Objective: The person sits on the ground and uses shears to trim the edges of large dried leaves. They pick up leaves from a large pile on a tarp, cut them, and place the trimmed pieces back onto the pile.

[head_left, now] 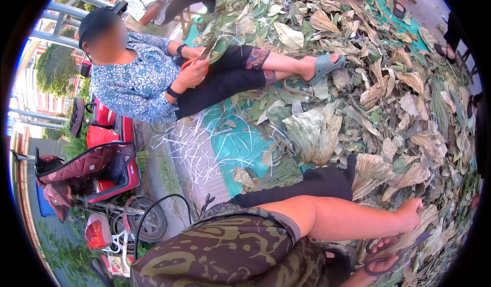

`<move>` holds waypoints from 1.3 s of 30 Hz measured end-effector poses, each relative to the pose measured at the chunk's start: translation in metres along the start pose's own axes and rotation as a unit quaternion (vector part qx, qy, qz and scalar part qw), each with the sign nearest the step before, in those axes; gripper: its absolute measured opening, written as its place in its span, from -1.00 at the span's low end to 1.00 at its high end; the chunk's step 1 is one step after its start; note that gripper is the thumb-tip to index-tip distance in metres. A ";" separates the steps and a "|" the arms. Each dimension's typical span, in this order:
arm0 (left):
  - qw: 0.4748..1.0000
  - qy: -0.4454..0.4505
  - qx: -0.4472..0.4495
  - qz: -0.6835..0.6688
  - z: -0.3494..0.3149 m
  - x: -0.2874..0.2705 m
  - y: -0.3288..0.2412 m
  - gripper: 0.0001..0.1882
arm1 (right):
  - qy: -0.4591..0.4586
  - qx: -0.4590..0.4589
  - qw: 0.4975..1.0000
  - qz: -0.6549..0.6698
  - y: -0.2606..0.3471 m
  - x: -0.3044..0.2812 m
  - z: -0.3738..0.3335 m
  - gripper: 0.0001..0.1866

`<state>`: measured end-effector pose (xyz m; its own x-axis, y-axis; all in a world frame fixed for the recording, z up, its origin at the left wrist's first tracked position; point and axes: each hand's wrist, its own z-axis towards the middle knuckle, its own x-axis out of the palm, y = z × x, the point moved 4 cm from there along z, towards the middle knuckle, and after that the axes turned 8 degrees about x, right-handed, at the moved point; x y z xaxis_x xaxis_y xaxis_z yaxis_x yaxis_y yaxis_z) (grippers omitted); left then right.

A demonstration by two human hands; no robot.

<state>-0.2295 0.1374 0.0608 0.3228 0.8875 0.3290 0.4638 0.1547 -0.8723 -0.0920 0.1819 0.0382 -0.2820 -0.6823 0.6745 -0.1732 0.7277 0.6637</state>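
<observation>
My left arm reaches toward the right of the view, and my left hand (409, 216) is closed around the edge of a dried, tan-grey leaf (420, 229). Just below it, my right hand (384, 264) grips dark-handled scissors (422, 237), fingers in the loops. The scissor blades point to the right, close beside that leaf; whether they touch it I cannot tell. Part of my right forearm lies beyond the lower edge. Dried leaves (376, 172) are heaped around both hands.
At the upper left a seated person (135, 77) holds orange-handled scissors (192, 64) and a green leaf (219, 51). White strips (197, 151) lie beside a teal sheet (235, 146). A red-and-maroon cart or scooter (110, 169) stands left. More people sit along the top and right edges.
</observation>
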 end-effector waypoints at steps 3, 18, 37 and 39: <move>1.000 -0.011 0.015 -0.003 0.004 0.002 0.006 -0.79 | 0.009 0.007 1.000 0.012 0.000 -0.005 0.000 -0.51; 0.996 -0.059 0.033 -0.064 0.013 -0.004 0.010 -0.82 | -0.092 0.000 0.996 0.013 0.003 -0.037 -0.006 -0.80; 0.992 0.115 -0.017 0.043 -0.077 -0.031 0.038 -0.90 | -0.302 -0.008 0.948 -0.098 -0.005 -0.056 -0.059 -0.87; 0.965 0.175 -0.085 0.177 -0.111 -0.045 0.057 -0.89 | -0.303 0.002 0.948 -0.092 -0.008 -0.065 -0.067 -0.86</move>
<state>-0.1260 0.0574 0.0367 0.7308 0.6660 0.1499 0.3922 -0.2299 -0.8907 -0.0091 0.2158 0.0106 -0.7375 -0.6324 0.2370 -0.2748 0.6015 0.7501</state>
